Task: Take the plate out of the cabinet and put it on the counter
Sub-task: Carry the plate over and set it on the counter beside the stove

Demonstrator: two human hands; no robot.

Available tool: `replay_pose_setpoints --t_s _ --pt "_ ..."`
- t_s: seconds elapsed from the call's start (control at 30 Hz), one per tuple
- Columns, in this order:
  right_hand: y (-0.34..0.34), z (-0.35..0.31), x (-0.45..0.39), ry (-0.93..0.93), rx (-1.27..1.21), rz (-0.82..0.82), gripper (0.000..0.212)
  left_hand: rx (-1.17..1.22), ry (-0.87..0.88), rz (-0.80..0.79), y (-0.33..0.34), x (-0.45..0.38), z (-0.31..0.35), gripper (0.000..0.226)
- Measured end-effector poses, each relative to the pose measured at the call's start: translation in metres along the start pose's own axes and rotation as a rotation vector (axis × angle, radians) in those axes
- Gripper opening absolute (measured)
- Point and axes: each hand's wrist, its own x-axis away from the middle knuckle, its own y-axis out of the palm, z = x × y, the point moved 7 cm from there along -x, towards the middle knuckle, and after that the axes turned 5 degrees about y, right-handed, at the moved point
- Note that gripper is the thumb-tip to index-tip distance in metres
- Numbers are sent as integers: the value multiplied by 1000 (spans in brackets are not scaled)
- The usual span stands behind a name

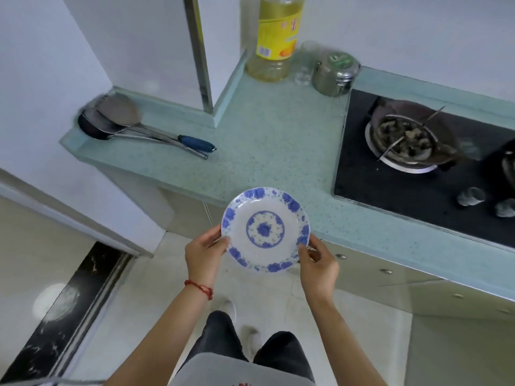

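Observation:
A white plate (265,229) with blue flower patterns is held level in the air, just in front of the counter's near edge. My left hand (204,253) grips its left rim, with a red string on the wrist. On the opposite rim my right hand (317,264) holds it. The pale green speckled counter (267,151) lies just beyond the plate. Cabinet doors (404,285) with small round knobs run under the counter at the right, all closed.
Ladles and a blue-handled utensil (145,132) lie on the counter's left. At the back stand an oil bottle (274,37), a glass (305,65) and a steel canister (334,73). A black gas hob (418,174) with a burner fills the right side.

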Motion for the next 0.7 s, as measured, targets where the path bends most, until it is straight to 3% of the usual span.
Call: replay_pose_setpoints --t_s 0.2,0.3,0.7 --pt "13 -7 -7 31 -27 111 25 -66 17 -139 10 -41 10 43" --pt "18 -11 -12 30 -21 149 26 -53 31 -180 15 -55 15 33" --pt "23 -31 -81 42 3 183 25 10 26 -182 67 -113 30 33"
